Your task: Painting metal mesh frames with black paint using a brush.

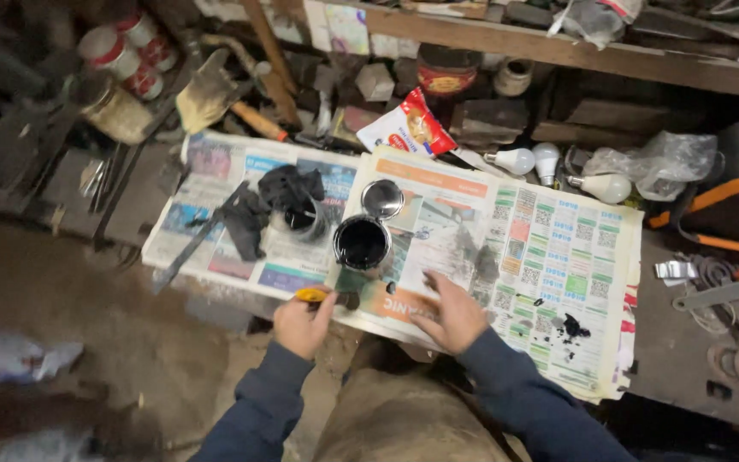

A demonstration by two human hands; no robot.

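My left hand (pixel 299 323) is closed on a paintbrush with a yellow handle (pixel 312 295), its dark bristles (pixel 348 299) resting on the newspaper just below an open can of black paint (pixel 362 242). The can's round lid (pixel 382 198) lies right behind it. My right hand (pixel 451 315) lies flat with fingers spread on the newspaper (pixel 549 257), to the right of the can, holding nothing. Black paint spots (pixel 570 326) stain the paper further right.
A black rag (pixel 288 190) covers a second tin on the left newspaper, beside a dark metal strip (pixel 194 241). Three white light bulbs (pixel 549 167), a red snack packet (pixel 408 127), jars (pixel 121 51) and tools crowd the back. Orange-handled tools (pixel 729 205) lie right.
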